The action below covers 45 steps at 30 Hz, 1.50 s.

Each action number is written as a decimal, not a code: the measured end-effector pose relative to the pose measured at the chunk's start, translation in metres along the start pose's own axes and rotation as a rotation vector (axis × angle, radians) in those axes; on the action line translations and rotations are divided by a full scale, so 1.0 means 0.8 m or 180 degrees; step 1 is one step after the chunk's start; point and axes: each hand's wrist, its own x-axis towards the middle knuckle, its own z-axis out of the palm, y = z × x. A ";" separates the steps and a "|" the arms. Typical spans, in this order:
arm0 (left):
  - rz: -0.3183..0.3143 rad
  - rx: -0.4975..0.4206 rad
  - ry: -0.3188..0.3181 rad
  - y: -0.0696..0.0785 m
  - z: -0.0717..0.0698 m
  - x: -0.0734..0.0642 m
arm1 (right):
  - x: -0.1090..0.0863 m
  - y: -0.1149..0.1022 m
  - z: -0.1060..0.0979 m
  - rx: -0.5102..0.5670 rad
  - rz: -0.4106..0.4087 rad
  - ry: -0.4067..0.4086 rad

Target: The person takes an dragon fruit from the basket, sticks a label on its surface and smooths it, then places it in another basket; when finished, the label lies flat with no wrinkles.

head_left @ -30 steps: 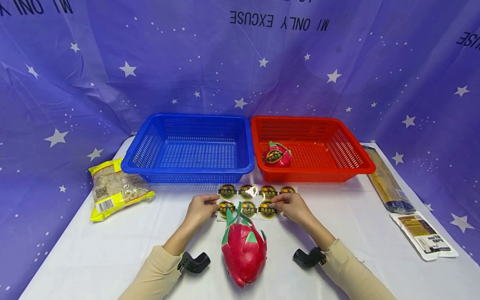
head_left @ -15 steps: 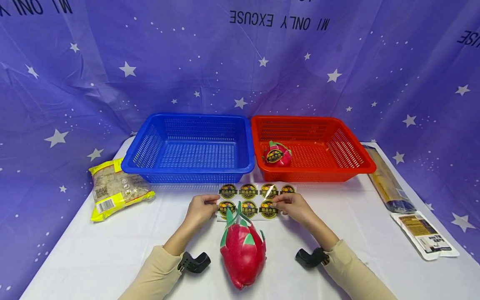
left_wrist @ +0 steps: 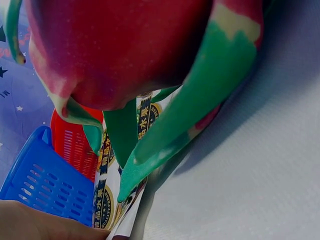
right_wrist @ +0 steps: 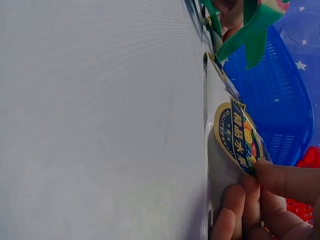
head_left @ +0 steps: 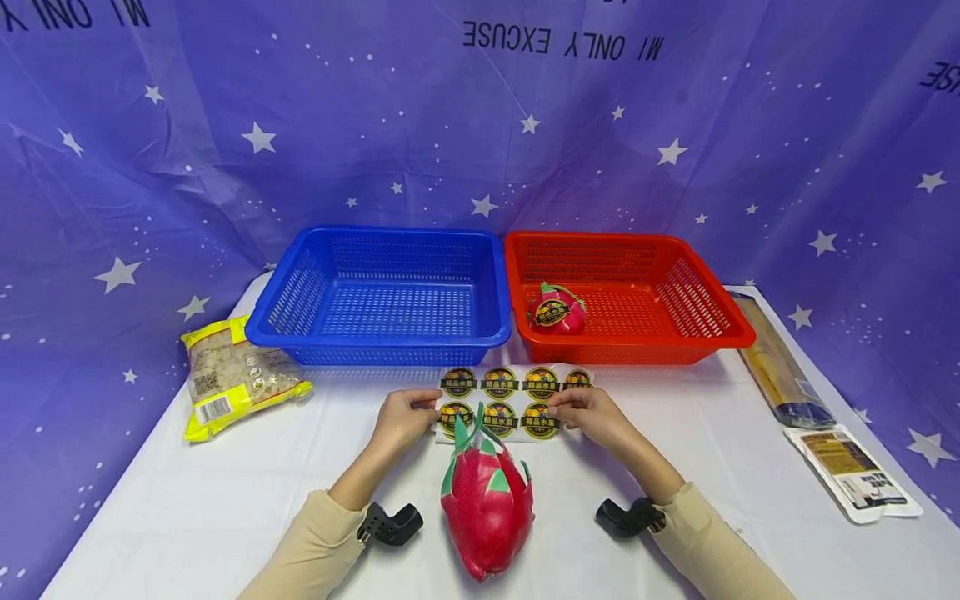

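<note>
Glare has left the sticker sheet (head_left: 520, 402) at twelve o'clock; my left hand (head_left: 401, 417) pinches its nine-o'clock edge, my right hand (head_left: 588, 412) one sticker (right_wrist: 235, 132), so peeling looks begun.

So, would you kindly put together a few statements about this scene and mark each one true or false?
1. The blue basket stands to the left of the red basket. True.
2. The yellow bag lies on the right, by the red basket. False: the yellow bag is on the left, by the blue basket.
3. The small fruit in the red basket bears a label. True.
4. The left grip holds the sheet, and the right grip pinches a sticker. True.
5. The big fruit is in the blue basket. False: the big fruit is outside both baskets, between the person's sleeves.
</note>
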 end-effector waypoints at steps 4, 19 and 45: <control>0.0034 0.0048 0.0007 0.000 0.000 0.001 | 0.001 0.002 -0.001 0.0020 0.0007 -0.0022; 0.0066 0.0176 0.0042 0.001 0.001 0.002 | -0.002 0.005 -0.004 0.0063 -0.0133 -0.0079; 0.0037 0.0220 0.0057 -0.001 -0.001 0.003 | -0.005 0.011 -0.013 -0.0011 -0.0275 -0.0263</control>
